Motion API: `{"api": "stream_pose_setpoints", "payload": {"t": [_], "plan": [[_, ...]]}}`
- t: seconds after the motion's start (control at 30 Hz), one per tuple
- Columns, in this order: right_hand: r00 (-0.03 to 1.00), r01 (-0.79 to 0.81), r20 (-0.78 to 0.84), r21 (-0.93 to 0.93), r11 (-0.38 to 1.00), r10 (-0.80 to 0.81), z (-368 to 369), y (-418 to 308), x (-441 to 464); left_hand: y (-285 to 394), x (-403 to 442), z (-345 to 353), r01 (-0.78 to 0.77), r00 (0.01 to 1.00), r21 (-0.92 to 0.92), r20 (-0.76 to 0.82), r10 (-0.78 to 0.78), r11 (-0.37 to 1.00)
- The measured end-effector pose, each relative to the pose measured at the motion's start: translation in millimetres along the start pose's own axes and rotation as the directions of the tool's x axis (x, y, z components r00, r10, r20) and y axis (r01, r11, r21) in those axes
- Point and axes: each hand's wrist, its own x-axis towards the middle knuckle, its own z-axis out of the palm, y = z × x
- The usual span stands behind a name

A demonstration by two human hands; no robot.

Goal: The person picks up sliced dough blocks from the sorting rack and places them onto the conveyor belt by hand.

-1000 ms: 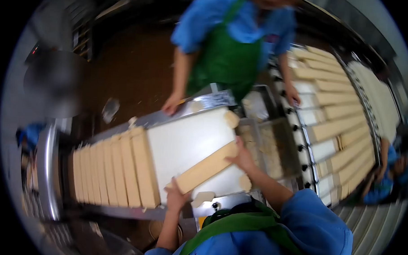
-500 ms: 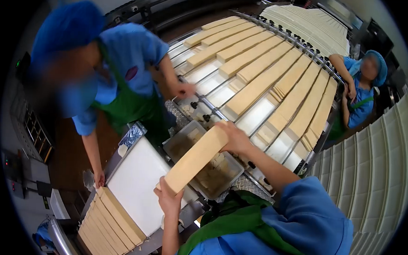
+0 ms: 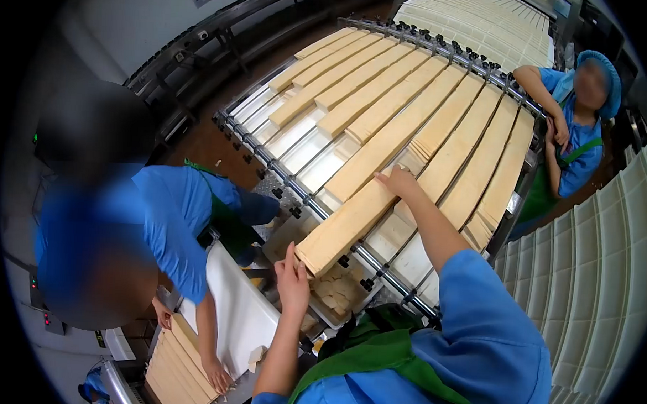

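Observation:
A long pale stack of flat sheets (image 3: 347,226) spans between my two hands. My left hand (image 3: 292,278) grips its near end, fingers pressed against the edge above a grey bin of scraps (image 3: 338,291). At the stack's far end is my right hand (image 3: 399,182), closed round it, over a slatted rack (image 3: 318,150) with metal rails. The stack lies at a slant across the rack's front rail, beside other long pale stacks (image 3: 390,144) standing in the lanes.
At the lower left a co-worker (image 3: 173,218) bends over a row of pale stacks (image 3: 182,364) beside a white board (image 3: 238,306). Another person (image 3: 579,132) leans at the rack's right side. Cream ridged sheets (image 3: 584,282) stand at the right.
The view has swung right. My hands have carried the stack from the white board, over the bin, onto the rack. The co-worker has bent down, both hands now at the row of stacks.

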Motion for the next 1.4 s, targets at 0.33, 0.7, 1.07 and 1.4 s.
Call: {"api": "stream_pose_setpoints", "payload": {"t": [0.33, 0.7, 1.07, 1.4], "plan": [[0.973, 0.113, -0.193, -0.084, 0.990, -0.128, -21.8, 38.3, 11.8, 31.2, 30.4, 49.6, -0.086, 0.996, -0.028, 0.032, 0.087, 0.996], [0.925, 0.291, -0.209, -0.148, 0.945, -0.318, 12.5, -0.5, -26.7, 33.2, 33.0, 87.6, -0.139, 0.990, -0.145, -0.008, 0.139, 0.980], [0.769, 0.615, -0.264, 0.056, 0.786, -0.582, 67.0, -54.4, -141.0, 39.9, 17.8, 85.6, -0.115, 0.991, -0.285, -0.099, 0.090, 0.952], [0.782, 0.622, -0.295, 0.431, 0.654, -0.549, 39.9, -20.7, -173.6, 34.7, -8.1, 67.8, -0.156, 0.987, -0.355, -0.098, 0.129, 0.922]]}}
